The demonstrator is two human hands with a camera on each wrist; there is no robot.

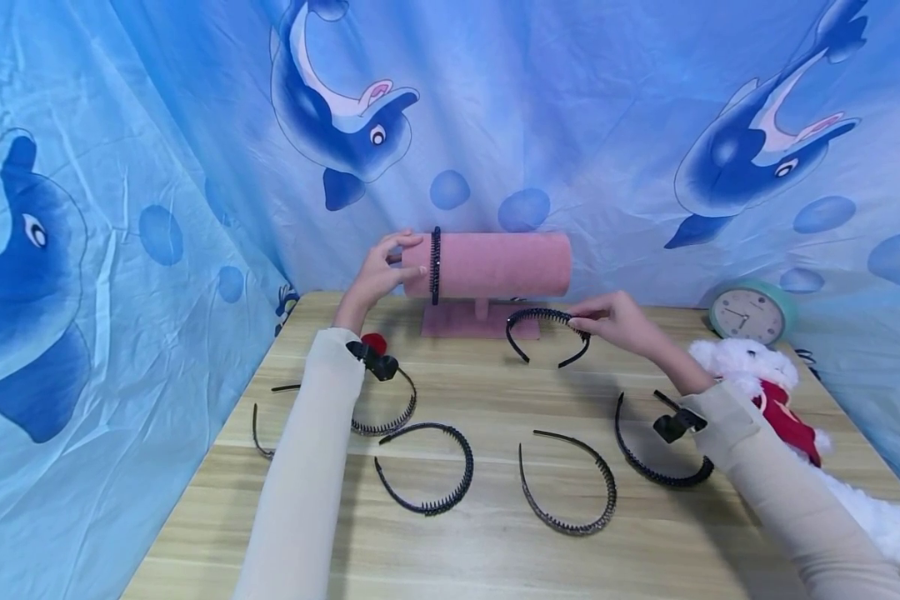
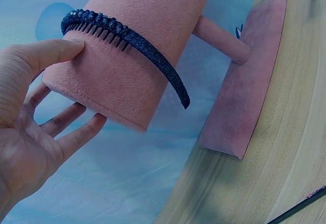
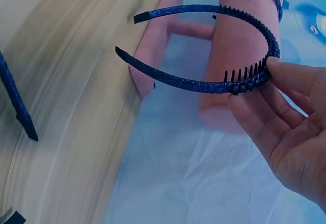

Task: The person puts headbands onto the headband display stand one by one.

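Observation:
A pink plush headband stand (image 1: 506, 262), a horizontal roll on a post and flat base, stands at the back of the table. My left hand (image 1: 382, 271) holds the roll's left end, thumb on its surface and fingers around the end edge. Close to that thumb, a black beaded headband with comb teeth (image 2: 158, 63) sits over the roll. My right hand (image 1: 621, 321) pinches another dark headband (image 3: 178, 84) by its toothed, beaded crown. This one is held in the air in front of the stand's right side, its two tips pointing down in the head view.
Several more headbands lie on the wooden table (image 1: 487, 558), including one at front centre (image 1: 573, 527) and one under the right forearm (image 1: 663, 479). A red fuzzy ball (image 1: 375, 343) is by the left wrist. A green clock (image 1: 750, 312) and white plush toy (image 1: 750, 358) are at right.

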